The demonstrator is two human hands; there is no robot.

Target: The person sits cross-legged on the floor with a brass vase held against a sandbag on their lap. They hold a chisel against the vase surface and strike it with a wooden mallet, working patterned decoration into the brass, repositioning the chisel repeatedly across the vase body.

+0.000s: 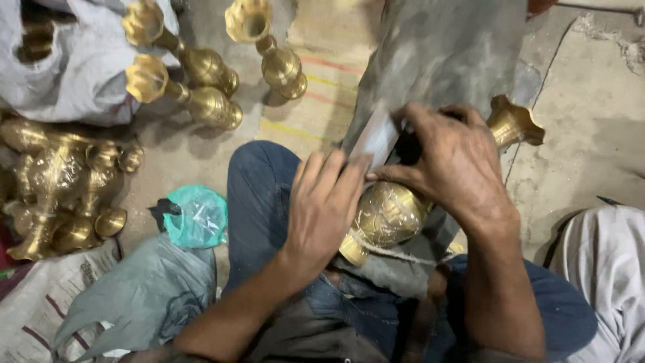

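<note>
Two hands work one brass vase lying across the lap, flared mouth beyond the right hand. Dark slab ahead of both hands, flat, dusty. Three upright vases stand far left of the left hand, looking finished; a heap of vases lies left, state unclear. Left hand presses flat, fingers extended, on a thin grey blade. Right hand is curled, gripping the blade's dark end. Vase belly is round, engraved, shiny; its work appears ongoing. Green bag crumpled just left.
</note>
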